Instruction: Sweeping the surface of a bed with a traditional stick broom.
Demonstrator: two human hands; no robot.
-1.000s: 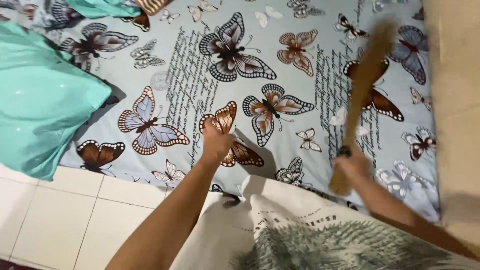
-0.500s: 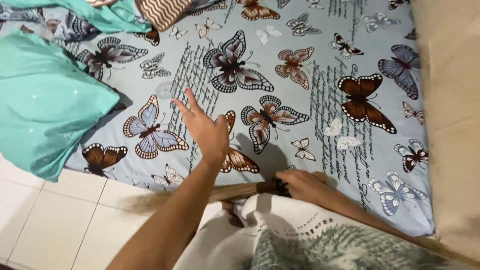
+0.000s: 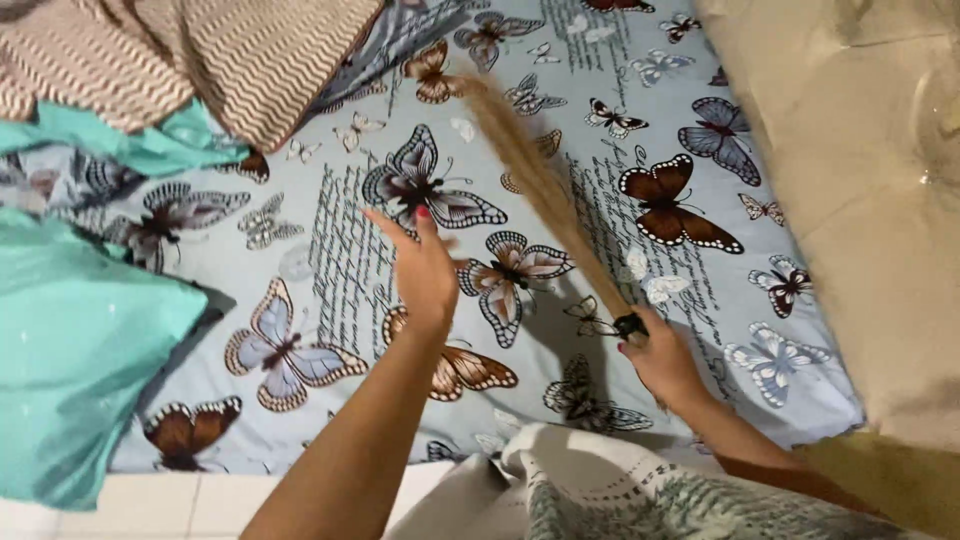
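My right hand (image 3: 662, 358) grips a hand broom (image 3: 540, 190) of tan straw by its bound handle; the bristles reach up and to the left over the bed, blurred by motion. My left hand (image 3: 423, 268) hovers open, fingers spread, over the pale blue bedsheet (image 3: 330, 240) printed with brown and grey butterflies. It holds nothing. The broom's bristles pass just to the right of my left hand.
A teal pillow (image 3: 70, 350) lies at the left edge of the bed. A brown zigzag blanket (image 3: 200, 60) is bunched at the top left. A beige wall (image 3: 860, 200) runs along the right. White floor tiles (image 3: 130, 505) show at the bottom left.
The broom went from raised at the right, down low across the bed's edge, to pointing up over the sheet. My left hand lifted off the sheet and opened. The view shifted up the bed.
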